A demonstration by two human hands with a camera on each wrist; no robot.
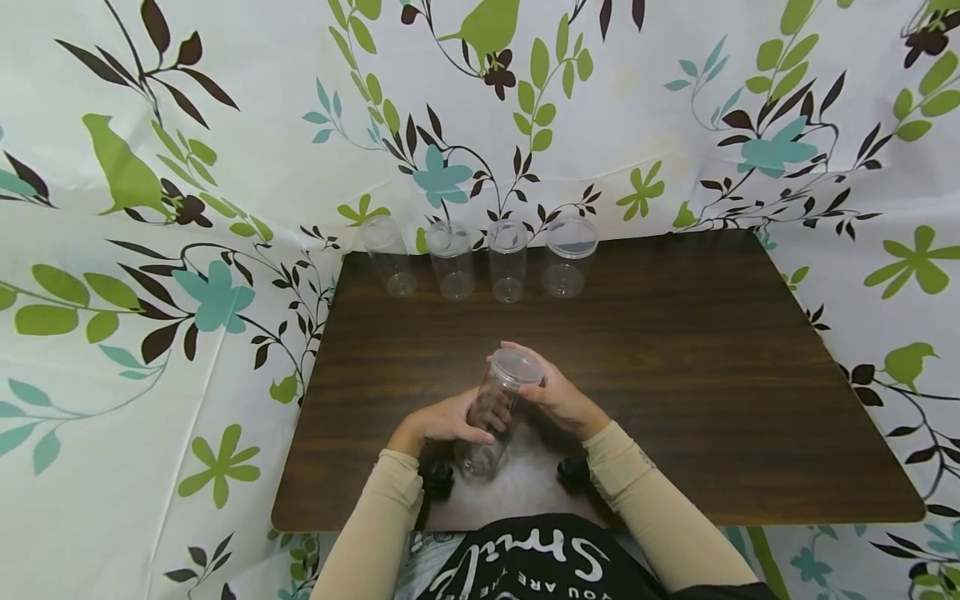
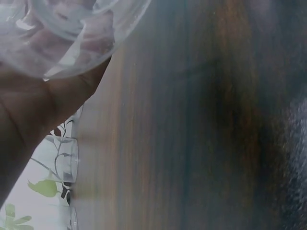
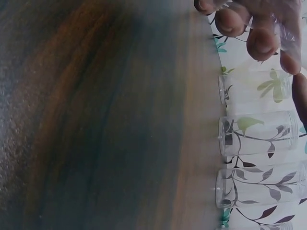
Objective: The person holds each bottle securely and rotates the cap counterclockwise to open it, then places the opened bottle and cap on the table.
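Observation:
Both hands hold a clear plastic jar (image 1: 489, 421), tilted over the near part of the table, its lidded top leaning right and away from the person. The left hand (image 1: 448, 418) wraps round the body, its fingers visible through the clear wall. At the top, the right hand (image 1: 558, 398) grips the jar by its clear lid (image 1: 517, 367), thumb on the near side and fingers behind. In the left wrist view the jar's round base (image 2: 72, 52) shows close up against the palm. Fingertips of the right hand (image 3: 261, 36) appear at the top of the right wrist view.
Several clear lidded jars (image 1: 508, 262) stand in a row along the back edge of the dark wood table (image 1: 675, 375). Behind and beside it hangs a white leaf-and-bird patterned cloth (image 1: 247, 167). Two small black objects (image 1: 437, 480) sit near the wrists.

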